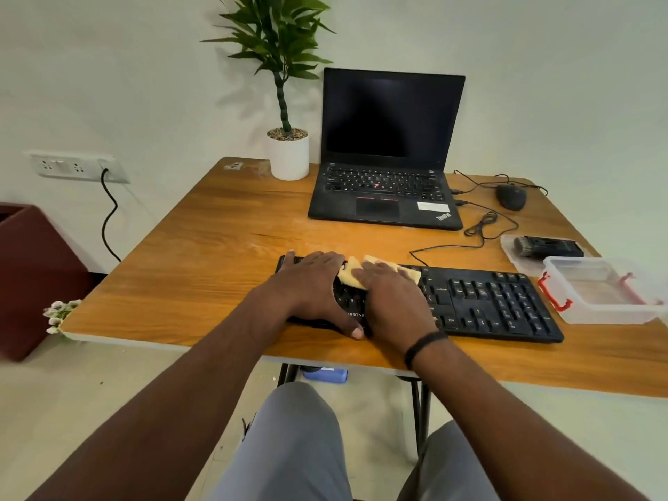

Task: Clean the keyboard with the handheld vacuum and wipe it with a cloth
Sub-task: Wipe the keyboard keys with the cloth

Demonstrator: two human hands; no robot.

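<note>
A black keyboard (488, 301) lies near the front edge of the wooden table (202, 247). My left hand (311, 283) lies flat over the keyboard's left end, thumb at its front edge. My right hand (390, 294) presses a yellow cloth (349, 274) onto the keys in the middle, fingers stretched over it. The black handheld vacuum (549, 246) lies on a clear lid at the right, away from both hands.
An open black laptop (386, 157) stands behind the keyboard, with a potted plant (288, 153) to its left and a mouse (511, 197) with loose cables to its right. A clear plastic box (600, 291) with red clips sits at the keyboard's right end.
</note>
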